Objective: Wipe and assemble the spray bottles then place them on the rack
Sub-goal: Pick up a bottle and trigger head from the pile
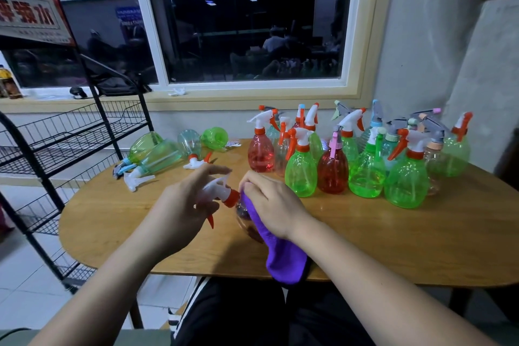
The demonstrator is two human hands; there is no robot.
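Note:
Above the near middle of the wooden table (393,239) I hold a clear pinkish spray bottle (245,223). My left hand (182,213) grips its white and orange trigger head (219,191), with the forefinger stretched forward. My right hand (269,202) presses a purple cloth (278,250) round the bottle's shoulder and body. The cloth hangs down over the table's front edge and hides most of the bottle. The black wire rack (56,149) stands to the left of the table.
Several upright red and green spray bottles (365,160) crowd the table's far right. Three green bottles (157,154) lie on their sides at the far left, with loose white trigger heads (134,177) beside them. A window sill runs behind.

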